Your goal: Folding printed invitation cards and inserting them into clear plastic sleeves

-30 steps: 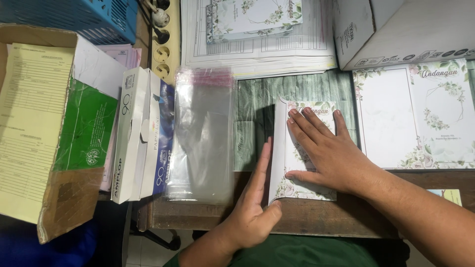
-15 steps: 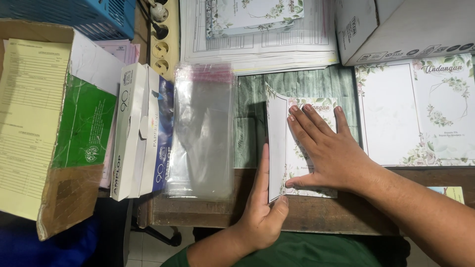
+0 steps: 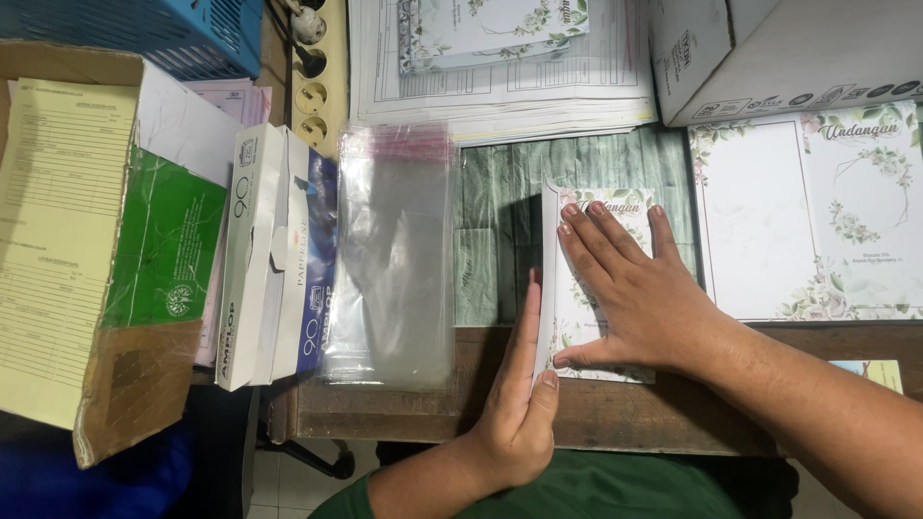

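Two hands square a white floral-printed folded card (image 3: pixel 601 288), lower centre of frame.
Right hand (image 3: pixel 639 293) lies flat, fingers spread, pressing it; left hand (image 3: pixel 519 384) stands edge-on against its left fold, grasping nothing.

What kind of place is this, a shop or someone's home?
Probably a small print or stationery workspace, though it could be at home. The right hand presses a floral card flat while the left hand runs along its edge. Nearby lie a stack of clear plastic sleeves, envelope boxes and more floral printed sheets.
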